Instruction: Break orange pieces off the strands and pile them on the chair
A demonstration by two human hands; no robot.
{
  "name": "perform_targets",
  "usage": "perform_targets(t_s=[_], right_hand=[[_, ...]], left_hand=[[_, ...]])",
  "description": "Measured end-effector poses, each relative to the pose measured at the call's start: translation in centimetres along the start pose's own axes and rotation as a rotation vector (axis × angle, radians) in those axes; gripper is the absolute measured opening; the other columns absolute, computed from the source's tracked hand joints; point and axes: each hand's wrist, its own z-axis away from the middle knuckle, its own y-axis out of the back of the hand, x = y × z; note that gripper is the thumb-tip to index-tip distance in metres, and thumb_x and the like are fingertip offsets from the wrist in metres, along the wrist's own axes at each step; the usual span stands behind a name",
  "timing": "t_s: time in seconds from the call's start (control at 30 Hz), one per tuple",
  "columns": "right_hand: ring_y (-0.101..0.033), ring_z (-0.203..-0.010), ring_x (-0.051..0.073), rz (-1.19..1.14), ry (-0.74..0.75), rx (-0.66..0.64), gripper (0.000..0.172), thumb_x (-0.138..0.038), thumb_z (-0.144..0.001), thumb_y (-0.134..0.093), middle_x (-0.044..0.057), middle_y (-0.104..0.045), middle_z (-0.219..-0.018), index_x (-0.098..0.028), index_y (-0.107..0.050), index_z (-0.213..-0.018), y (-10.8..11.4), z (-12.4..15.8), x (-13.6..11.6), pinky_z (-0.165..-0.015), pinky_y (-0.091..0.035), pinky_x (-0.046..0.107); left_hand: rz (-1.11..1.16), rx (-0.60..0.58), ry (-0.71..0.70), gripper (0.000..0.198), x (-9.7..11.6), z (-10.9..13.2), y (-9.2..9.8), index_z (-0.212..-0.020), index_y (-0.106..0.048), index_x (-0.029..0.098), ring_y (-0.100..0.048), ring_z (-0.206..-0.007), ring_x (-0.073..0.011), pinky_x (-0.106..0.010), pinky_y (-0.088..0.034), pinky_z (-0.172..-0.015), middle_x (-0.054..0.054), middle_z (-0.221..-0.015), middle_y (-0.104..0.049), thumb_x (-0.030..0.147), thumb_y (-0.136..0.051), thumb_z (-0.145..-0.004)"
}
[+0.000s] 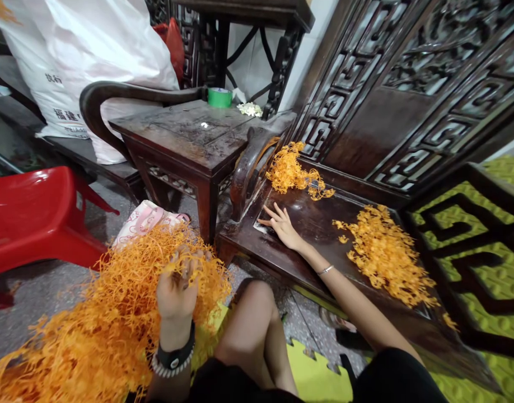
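Observation:
My left hand, with a dark band and a beaded bracelet at the wrist, is at a big heap of thin, curly orange plastic flower pieces. Its fingers are curled around a few of the orange strands, which partly cover them. My right hand is held over the dark wooden bench seat, fingers spread and nothing in them. Just beyond it lies a small orange clump against the bench's armrest. A larger spread of orange flower pieces rests on the seat, right of my forearm.
A dark side table carries a green tape roll and a small pale heap. At left are a red plastic stool and large white sacks. A pink-and-white bag lies behind the heap.

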Motion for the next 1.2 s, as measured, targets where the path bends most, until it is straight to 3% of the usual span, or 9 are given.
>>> perform_targets(t_s=[0.2, 0.33, 0.43, 0.63, 0.73, 0.87, 1.03, 1.2], right_hand=[[-0.007, -0.147, 0.027, -0.006, 0.053, -0.011, 0.068, -0.064, -0.095, -0.013, -0.003, -0.031, -0.153, -0.031, -0.068, -0.117, -0.1, 0.4, -0.8, -0.116, 0.003, 0.057], [-0.019, -0.145, 0.025, -0.042, -0.061, 0.152, 0.079, -0.063, -0.094, -0.004, 0.000, -0.039, -0.150, -0.027, -0.072, -0.111, 0.1, 0.6, -1.1, -0.118, -0.005, 0.054], [-0.021, -0.144, 0.027, -0.024, -0.166, 0.236, 0.080, -0.061, -0.094, -0.003, 0.005, -0.040, -0.150, -0.022, -0.070, -0.114, 0.8, 2.0, -0.8, -0.117, -0.006, 0.056], [-0.026, -0.143, 0.029, -0.012, -0.257, 0.125, 0.076, -0.068, -0.091, -0.014, 0.011, -0.041, -0.147, -0.021, -0.056, -0.133, 1.1, 6.1, -0.3, -0.116, -0.007, 0.060], [-0.027, -0.142, 0.027, -0.041, -0.246, 0.067, 0.081, -0.071, -0.090, -0.017, 0.013, -0.036, -0.149, -0.015, -0.047, -0.140, -0.1, 5.6, -1.2, -0.117, -0.010, 0.056], [-0.027, -0.142, 0.024, -0.115, -0.215, 0.045, 0.081, -0.073, -0.088, -0.023, 0.011, -0.035, -0.150, -0.016, -0.047, -0.140, -1.9, 3.3, -3.3, -0.119, -0.014, 0.050], [-0.038, -0.137, 0.021, -0.236, -0.274, 0.123, 0.073, -0.067, -0.093, -0.012, 0.004, -0.046, -0.144, -0.023, -0.048, -0.140, -1.9, 3.2, -3.8, -0.118, -0.021, 0.046], [-0.035, -0.138, 0.026, -0.260, -0.384, 0.232, 0.079, -0.072, -0.090, -0.018, 0.008, -0.046, -0.143, -0.020, -0.033, -0.148, -1.0, 5.8, -2.8, -0.118, -0.018, 0.052]], left_hand=[[0.002, -0.007, 0.007, 0.035, -0.3, -0.1, 0.2, -0.051, -0.040, 0.017, -0.052, -0.055, -0.0090, -0.032, -0.055, -0.080, 0.006, -0.051, -0.044, 0.023, -0.071, -0.067], [-0.046, -0.064, 0.019, 0.037, -0.7, -0.2, 0.1, -0.050, -0.041, 0.018, -0.056, -0.059, -0.0117, -0.033, -0.055, -0.081, 0.005, -0.052, -0.047, 0.030, -0.073, -0.065], [-0.057, -0.068, 0.025, 0.036, -0.9, -0.3, 0.3, -0.049, -0.043, 0.018, -0.058, -0.061, -0.0130, -0.033, -0.055, -0.080, 0.004, -0.052, -0.049, 0.031, -0.072, -0.066], [-0.037, -0.035, 0.025, 0.035, -1.2, -0.4, 0.8, -0.050, -0.043, 0.018, -0.052, -0.055, -0.0089, -0.031, -0.055, -0.082, 0.006, -0.052, -0.046, 0.026, -0.072, -0.067], [-0.048, -0.048, 0.038, 0.032, -1.3, -0.4, 0.7, -0.051, -0.045, 0.018, -0.050, -0.054, -0.0078, -0.031, -0.055, -0.082, 0.007, -0.052, -0.045, 0.024, -0.074, -0.064], [-0.043, -0.036, 0.052, 0.030, -1.3, -0.4, 0.4, -0.054, -0.047, 0.018, -0.052, -0.056, -0.0088, -0.031, -0.055, -0.082, 0.006, -0.054, -0.047, 0.023, -0.075, -0.063], [-0.018, 0.005, 0.070, 0.035, -1.1, -0.5, 0.5, -0.052, -0.042, 0.018, -0.054, -0.059, -0.0099, -0.032, -0.056, -0.082, 0.006, -0.052, -0.044, 0.024, -0.074, -0.066], [-0.012, 0.077, 0.073, 0.033, -1.2, -0.9, 0.9, -0.052, -0.043, 0.017, -0.055, -0.059, -0.0112, -0.032, -0.057, -0.075, 0.006, -0.051, -0.046, 0.023, -0.075, -0.060]])
